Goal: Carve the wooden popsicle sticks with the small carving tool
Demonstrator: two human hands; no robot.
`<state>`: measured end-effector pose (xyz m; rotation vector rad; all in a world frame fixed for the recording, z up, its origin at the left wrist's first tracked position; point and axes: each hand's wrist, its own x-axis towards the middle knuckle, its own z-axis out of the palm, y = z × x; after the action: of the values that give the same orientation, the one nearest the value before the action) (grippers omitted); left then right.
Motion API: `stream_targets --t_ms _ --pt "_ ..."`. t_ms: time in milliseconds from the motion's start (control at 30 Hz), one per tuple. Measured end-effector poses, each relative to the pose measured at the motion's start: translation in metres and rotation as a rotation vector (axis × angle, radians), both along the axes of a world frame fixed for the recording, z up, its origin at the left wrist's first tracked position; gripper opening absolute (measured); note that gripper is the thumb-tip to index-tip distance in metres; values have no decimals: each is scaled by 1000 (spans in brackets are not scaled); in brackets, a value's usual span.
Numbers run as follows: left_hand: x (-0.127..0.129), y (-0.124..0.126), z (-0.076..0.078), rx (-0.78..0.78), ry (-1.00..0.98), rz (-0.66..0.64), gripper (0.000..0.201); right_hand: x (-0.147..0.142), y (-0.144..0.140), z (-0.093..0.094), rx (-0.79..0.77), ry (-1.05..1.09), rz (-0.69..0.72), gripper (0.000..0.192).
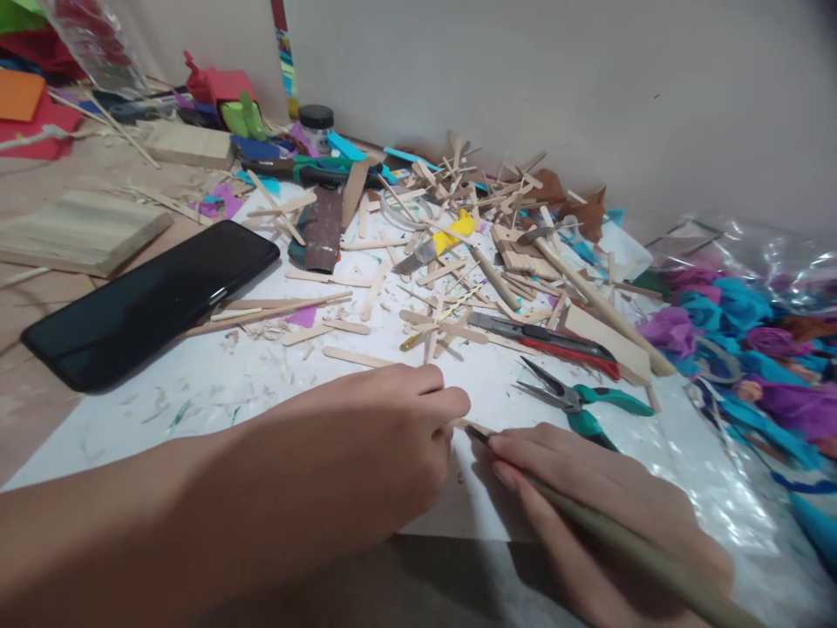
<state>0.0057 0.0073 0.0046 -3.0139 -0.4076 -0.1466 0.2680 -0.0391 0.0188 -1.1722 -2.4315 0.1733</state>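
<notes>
Hands meet at the near edge of a white sheet (215, 384) on the surface. The left hand (385, 436) is clenched, fingertips pinched on a small wooden stick piece (466, 425) that shows just beyond its grip. The right hand (588, 497) holds a long pencil-like tool (628, 545) in a writing grip; the tool's dark tip (477, 433) touches the stick piece just beside the left fingertips. The rest of the stick piece is hidden under the left hand.

Just beyond the right grip lie green-handled pliers (575, 403), jaws pointing toward the left hand. Farther beyond them lies a red and black utility knife (549, 342). Past both grips spreads a heap of wooden craft sticks (458, 262), whole and cut, with a yellow-tipped cutter (445, 240) among them. Wood shavings scatter over the sheet around the left hand.

Well to the left of the left grip rests a black phone (150, 301), screen dark, partly on the sheet. Beyond the phone lie two wooden blocks (78, 231), coloured paper scraps (228, 92) and a small jar with a black lid (317, 122). To the right of the right grip stands a clear plastic bag (758, 262) with purple and blue paper flowers (732, 323) in and near it.
</notes>
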Motion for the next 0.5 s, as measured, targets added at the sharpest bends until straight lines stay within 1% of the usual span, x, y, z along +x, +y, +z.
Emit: stream_targets --t_ms 67,133,167,267,367,433,500 --pt "1 0 2 26 33 6 33 4 -4 -3 80 -43 35 30" --pt "1 0 1 32 23 9 33 6 -6 -4 63 -36 18 30" --pt "1 0 0 27 5 11 33 7 -6 -4 29 -12 -17 27" --pt "0 -1 -2 8 -8 29 34 6 -2 -2 -92 104 -222 12" --pt "1 0 -1 2 -5 41 32 0 3 1 -185 269 -417 11" --pt "2 0 0 -1 -24 38 29 -6 5 3 -254 355 -473 12" --pt "3 1 0 -29 -82 111 21 -12 6 5 -311 399 -514 12"
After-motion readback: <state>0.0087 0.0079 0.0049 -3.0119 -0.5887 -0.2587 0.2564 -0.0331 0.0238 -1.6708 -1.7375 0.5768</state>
